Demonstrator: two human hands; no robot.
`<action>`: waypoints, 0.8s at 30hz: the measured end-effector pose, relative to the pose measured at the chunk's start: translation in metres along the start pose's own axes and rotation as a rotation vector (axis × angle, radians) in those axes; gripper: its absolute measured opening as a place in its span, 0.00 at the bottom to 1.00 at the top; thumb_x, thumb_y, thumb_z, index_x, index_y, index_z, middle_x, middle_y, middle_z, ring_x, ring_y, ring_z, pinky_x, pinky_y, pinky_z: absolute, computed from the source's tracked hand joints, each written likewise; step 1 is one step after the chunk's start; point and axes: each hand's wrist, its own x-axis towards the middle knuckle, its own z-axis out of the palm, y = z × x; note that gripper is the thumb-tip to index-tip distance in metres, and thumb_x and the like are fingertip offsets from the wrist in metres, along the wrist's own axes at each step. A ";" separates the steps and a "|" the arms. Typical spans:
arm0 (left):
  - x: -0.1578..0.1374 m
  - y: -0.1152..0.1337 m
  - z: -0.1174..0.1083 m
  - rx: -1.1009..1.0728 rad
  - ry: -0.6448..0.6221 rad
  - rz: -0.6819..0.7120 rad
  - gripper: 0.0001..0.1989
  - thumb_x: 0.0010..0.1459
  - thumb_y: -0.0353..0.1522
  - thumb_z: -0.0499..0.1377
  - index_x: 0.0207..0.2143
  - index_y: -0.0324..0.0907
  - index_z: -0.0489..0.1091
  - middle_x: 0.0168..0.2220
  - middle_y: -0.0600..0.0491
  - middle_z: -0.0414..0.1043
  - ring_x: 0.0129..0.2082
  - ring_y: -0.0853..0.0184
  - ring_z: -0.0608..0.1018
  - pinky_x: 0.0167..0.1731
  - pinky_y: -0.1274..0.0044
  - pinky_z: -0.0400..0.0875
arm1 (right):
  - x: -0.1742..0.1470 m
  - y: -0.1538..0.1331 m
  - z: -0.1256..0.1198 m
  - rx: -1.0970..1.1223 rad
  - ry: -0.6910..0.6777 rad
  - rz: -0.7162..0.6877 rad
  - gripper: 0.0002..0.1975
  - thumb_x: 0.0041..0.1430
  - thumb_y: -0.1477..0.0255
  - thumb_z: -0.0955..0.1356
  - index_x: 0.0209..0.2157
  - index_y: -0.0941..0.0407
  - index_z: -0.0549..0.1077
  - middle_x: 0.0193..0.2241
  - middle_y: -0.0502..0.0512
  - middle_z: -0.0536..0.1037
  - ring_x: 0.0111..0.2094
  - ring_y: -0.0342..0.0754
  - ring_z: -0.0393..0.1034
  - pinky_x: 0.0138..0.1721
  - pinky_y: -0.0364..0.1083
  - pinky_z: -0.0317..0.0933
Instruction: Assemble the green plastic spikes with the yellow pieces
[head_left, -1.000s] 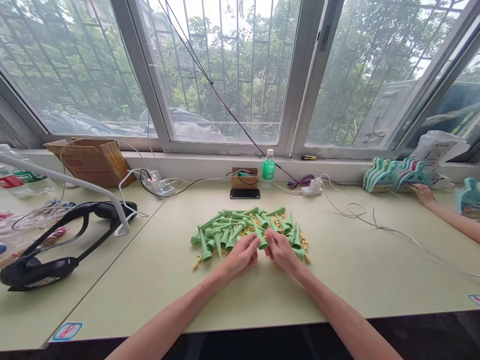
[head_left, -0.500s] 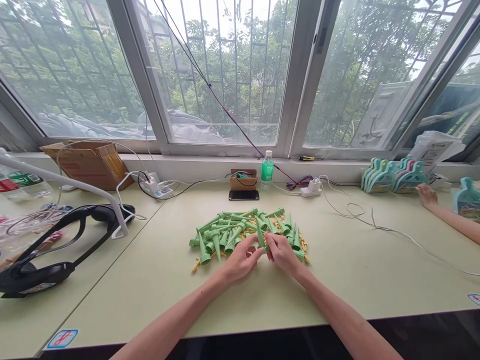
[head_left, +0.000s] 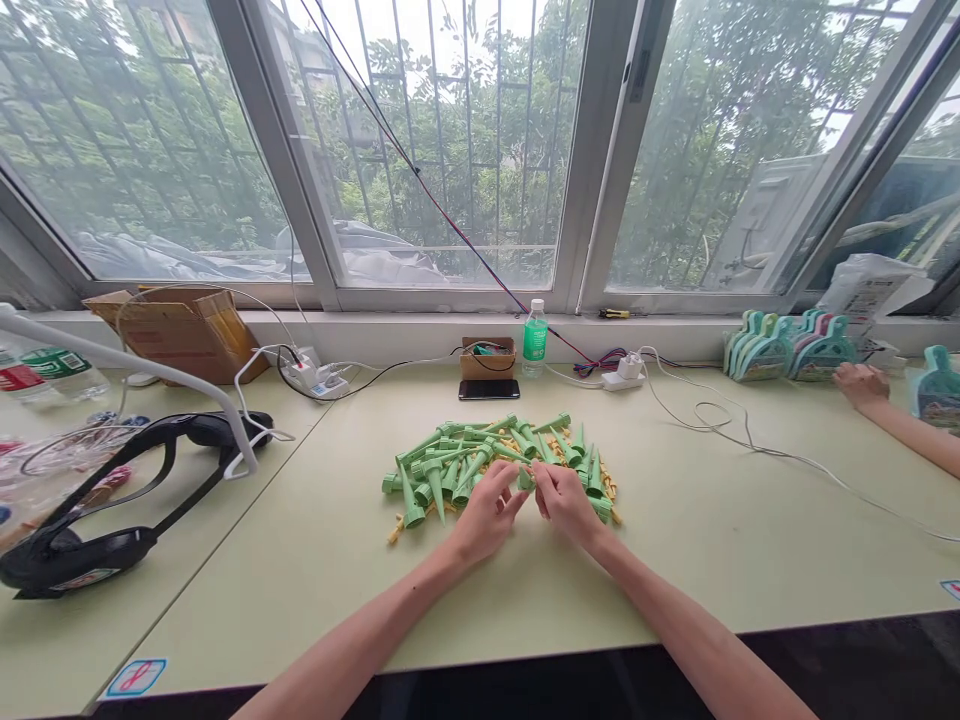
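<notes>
Head view: one green cone (head_left: 525, 480) was pinched between left hand (head_left: 487, 512) and right hand (head_left: 568, 510), fingers narrowed, at heap's (head_left: 433, 470) near edge above worktop (head_left: 690, 560), apparently mid-handling, next move seemingly wanting steady grip.

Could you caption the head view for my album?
Left hand holds a green cone, right hand meeting it, by heaped cones and yellow pieces.

pale daylight is streaming through the windows (head_left: 450, 210), bleaching the sky (head_left: 412, 15); soft light is covering the tabletop (head_left: 750, 560), darkness is filling the space beneath (head_left: 525, 692), and wide-angle distortion is stretching the edges.
</notes>
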 end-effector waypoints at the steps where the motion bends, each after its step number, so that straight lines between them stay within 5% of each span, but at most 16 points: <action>1: 0.000 0.000 0.001 -0.027 0.035 -0.034 0.12 0.61 0.40 0.55 0.44 0.44 0.67 0.44 0.49 0.65 0.24 0.74 0.69 0.21 0.81 0.68 | 0.000 -0.001 0.000 0.010 0.014 0.002 0.27 0.67 0.54 0.57 0.17 0.54 0.59 0.10 0.47 0.62 0.14 0.42 0.56 0.23 0.44 0.55; 5: 0.003 0.002 0.002 -0.254 0.082 -0.193 0.19 0.60 0.47 0.54 0.46 0.44 0.62 0.37 0.52 0.68 0.15 0.77 0.67 0.12 0.82 0.61 | 0.001 -0.001 0.000 0.047 0.057 0.003 0.26 0.66 0.52 0.56 0.21 0.54 0.59 0.12 0.46 0.63 0.14 0.42 0.55 0.20 0.44 0.54; 11: 0.005 0.009 -0.004 -0.542 -0.048 -0.286 0.19 0.60 0.49 0.53 0.42 0.43 0.59 0.22 0.60 0.67 0.12 0.76 0.65 0.12 0.82 0.60 | 0.000 0.003 -0.002 -0.025 -0.044 -0.082 0.24 0.66 0.54 0.57 0.22 0.54 0.61 0.16 0.47 0.64 0.16 0.42 0.57 0.21 0.42 0.52; 24: 0.004 0.006 -0.006 -0.498 -0.026 -0.208 0.18 0.56 0.44 0.61 0.40 0.44 0.57 0.20 0.65 0.59 0.14 0.76 0.67 0.15 0.82 0.62 | -0.001 0.006 -0.001 -0.047 -0.132 -0.111 0.20 0.68 0.57 0.57 0.26 0.54 0.59 0.16 0.45 0.65 0.18 0.41 0.57 0.25 0.42 0.53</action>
